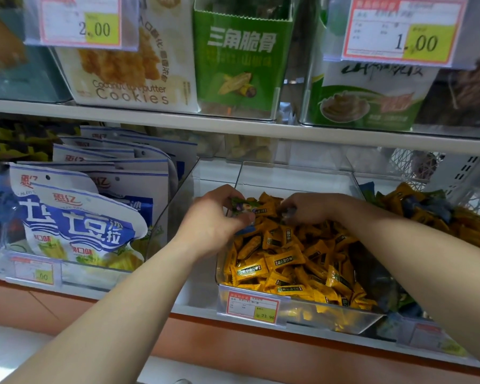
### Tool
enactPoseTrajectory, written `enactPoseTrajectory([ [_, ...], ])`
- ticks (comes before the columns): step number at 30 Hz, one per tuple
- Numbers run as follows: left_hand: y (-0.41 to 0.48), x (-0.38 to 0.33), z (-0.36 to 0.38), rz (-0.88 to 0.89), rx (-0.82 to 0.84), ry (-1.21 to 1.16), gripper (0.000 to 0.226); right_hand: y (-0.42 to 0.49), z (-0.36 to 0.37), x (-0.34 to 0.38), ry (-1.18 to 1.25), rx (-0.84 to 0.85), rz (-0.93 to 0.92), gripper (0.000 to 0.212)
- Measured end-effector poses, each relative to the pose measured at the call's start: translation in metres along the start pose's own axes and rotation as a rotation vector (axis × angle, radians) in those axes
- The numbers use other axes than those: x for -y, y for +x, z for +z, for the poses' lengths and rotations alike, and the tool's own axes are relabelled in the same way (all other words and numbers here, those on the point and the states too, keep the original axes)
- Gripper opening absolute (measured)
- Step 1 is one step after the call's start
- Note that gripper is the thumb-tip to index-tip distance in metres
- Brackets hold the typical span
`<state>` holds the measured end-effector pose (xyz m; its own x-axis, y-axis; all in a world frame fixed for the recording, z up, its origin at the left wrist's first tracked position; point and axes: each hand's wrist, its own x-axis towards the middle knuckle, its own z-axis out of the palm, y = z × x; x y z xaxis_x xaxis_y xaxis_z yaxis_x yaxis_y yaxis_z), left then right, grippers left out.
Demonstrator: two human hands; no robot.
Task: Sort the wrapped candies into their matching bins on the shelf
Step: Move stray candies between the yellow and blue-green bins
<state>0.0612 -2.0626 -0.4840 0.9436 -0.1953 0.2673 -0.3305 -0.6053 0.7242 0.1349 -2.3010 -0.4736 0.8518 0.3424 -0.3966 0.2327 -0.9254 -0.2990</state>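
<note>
Hands (pixel 212 217) (pixel 306 207) amid glossy yellow-wrapped candies (pixel 283 259)

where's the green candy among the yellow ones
In the head view, the green candy is pinched in the left hand, above the back left corner of the bin of yellow candies, just left of the right hand.

Lower shelf (pixel 200 306), white front edge.
- Centre: clear bin (pixel 330 317) filled with yellow wrapped candies (pixel 283 261).
- Left of the bin: upright blue-and-white snack bags (pixel 78 217).
- Right of the bin: heap of mixed yellow and blue candies (pixel 427 214).
- Above the bin: upper shelf (pixel 233 128) carrying snack boxes (pixel 241 59).
</note>
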Motion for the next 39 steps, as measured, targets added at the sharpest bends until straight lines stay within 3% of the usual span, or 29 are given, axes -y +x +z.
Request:
enactPoseTrajectory([
  [5,-0.002,-0.003,0.0,-0.009,-0.012,0.024,0.027,-0.017,-0.002,-0.004,-0.08,-0.025,0.031,0.031],
  [10,-0.003,-0.015,0.002,-0.019,-0.105,0.111,0.025,-0.043,-0.002,-0.008,-0.136,-0.276,-0.016,0.029],
  [15,-0.005,-0.043,0.013,0.01,-0.097,0.074,0.023,-0.086,-0.007,-0.014,0.226,-0.531,-0.1,0.012],
  [19,-0.009,-0.078,0.034,-0.053,-0.089,-0.355,0.022,-0.121,0.002,-0.011,0.563,-0.645,-0.117,0.018],
  [23,-0.014,-0.11,0.061,-0.135,-0.029,-0.733,0.023,-0.143,0.021,-0.01,1.016,-0.634,-0.163,0.025],
  [25,-0.015,-0.12,0.071,-0.138,-0.032,-0.799,0.024,-0.153,0.026,-0.008,1.273,-0.599,-0.157,0.019],
  [29,-0.02,-0.138,0.088,-0.102,-0.039,-0.774,0.029,-0.172,0.032,-0.011,1.482,-0.544,-0.16,0.023],
  [35,-0.023,-0.157,0.111,0.053,-0.146,-0.403,0.025,-0.201,0.033,-0.029,1.636,-0.458,-0.212,0.031],
  [39,-0.024,-0.171,0.128,0.025,-0.072,-0.537,0.025,-0.214,0.035,-0.045,1.684,-0.503,-0.214,0.042],
])
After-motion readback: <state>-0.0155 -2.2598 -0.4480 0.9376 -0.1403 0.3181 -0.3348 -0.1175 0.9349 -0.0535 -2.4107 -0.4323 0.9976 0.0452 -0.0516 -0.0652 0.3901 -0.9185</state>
